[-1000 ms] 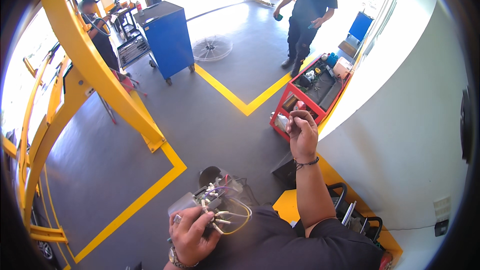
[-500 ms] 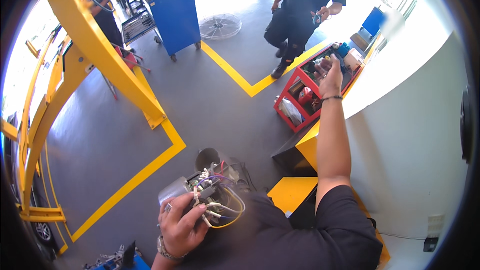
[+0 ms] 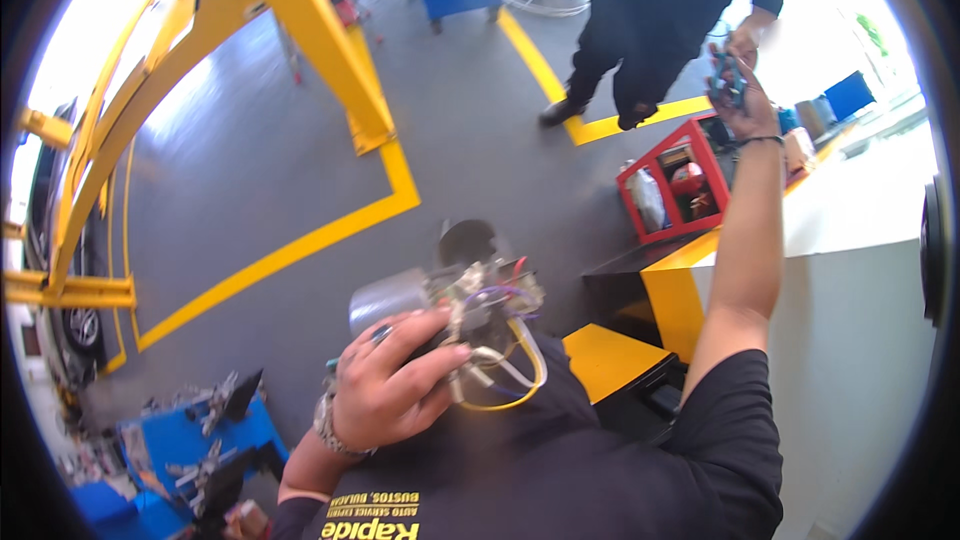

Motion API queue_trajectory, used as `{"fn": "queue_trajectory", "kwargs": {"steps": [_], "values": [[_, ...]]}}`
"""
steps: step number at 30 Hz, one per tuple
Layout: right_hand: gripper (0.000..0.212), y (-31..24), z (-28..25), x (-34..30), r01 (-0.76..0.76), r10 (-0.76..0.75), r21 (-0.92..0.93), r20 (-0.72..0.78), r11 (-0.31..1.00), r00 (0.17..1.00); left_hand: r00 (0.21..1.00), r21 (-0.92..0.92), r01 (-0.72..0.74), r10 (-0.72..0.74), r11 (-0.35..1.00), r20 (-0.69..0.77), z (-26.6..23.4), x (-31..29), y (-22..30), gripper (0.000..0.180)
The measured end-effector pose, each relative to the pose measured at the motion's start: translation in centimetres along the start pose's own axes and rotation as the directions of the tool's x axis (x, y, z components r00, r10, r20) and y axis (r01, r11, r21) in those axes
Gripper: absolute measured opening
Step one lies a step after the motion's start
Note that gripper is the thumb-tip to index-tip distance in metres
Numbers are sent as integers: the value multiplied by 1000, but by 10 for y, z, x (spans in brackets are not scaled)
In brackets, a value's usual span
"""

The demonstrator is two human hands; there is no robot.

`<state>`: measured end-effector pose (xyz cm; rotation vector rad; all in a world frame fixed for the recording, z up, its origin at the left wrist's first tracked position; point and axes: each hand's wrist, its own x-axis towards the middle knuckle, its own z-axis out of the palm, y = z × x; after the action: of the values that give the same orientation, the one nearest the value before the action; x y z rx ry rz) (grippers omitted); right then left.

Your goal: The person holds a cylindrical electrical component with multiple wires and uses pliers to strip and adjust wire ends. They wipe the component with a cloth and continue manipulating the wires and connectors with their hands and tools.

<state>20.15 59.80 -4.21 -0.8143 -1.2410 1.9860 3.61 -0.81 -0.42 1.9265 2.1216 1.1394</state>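
Observation:
In front of my body is an opened electrical unit [image 3: 490, 315] with a grey cylinder casing [image 3: 388, 300], a dark round cup [image 3: 468, 240] and loose white, yellow and purple wires [image 3: 515, 365]. My left hand [image 3: 395, 380], wearing a ring and a watch, pinches white wires at the unit's near side. Stretched out far to the right, my right hand [image 3: 750, 110] is around a teal-handled hand tool [image 3: 730, 80] that looks like pliers. A co-worker's hand [image 3: 745, 42] meets the same tool from above. Blur hides the exact finger contact there.
The co-worker [image 3: 680, 20] stands ahead, a green item in the other hand. A red cart [image 3: 675, 185] with supplies stands before them. Yellow-black blocks [image 3: 615, 360] and a white wall [image 3: 850, 370] flank my right. A yellow lift post [image 3: 310, 30] rises left; blue tool trays [image 3: 205, 440] lie lower left.
My right hand, earlier spread and apart from the co-worker, now meets the co-worker's hand at the teal tool. The co-worker has come nearer. My view has shifted; my left hand keeps its pinch.

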Motion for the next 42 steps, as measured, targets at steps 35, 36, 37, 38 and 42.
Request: {"fn": "queue_trajectory", "kwargs": {"steps": [35, 36, 37, 38, 42], "values": [[40, 57, 170, -340, 716, -127, -674, 738, -180, 662, 997, -208, 73, -74, 975, 5, -8, -3, -4, 45], [40, 55, 170, -339, 719, -121, -670, 742, -188, 660, 997, -191, 67, -61, 979, 36, -9, -2, -5, 44], [40, 54, 171, -337, 721, -114, -665, 746, -196, 656, 999, -223, 48, -49, 974, 2, -7, -4, -6, 42], [40, 52, 171, -336, 724, -108, -659, 750, -205, 653, 999, -255, 28, -38, 967, -34, -3, -7, -8, 41], [40, 52, 175, -330, 744, -112, -629, 776, -225, 621, 994, -258, -43, 15, 965, -112, 1, -12, -10, 40]]}}
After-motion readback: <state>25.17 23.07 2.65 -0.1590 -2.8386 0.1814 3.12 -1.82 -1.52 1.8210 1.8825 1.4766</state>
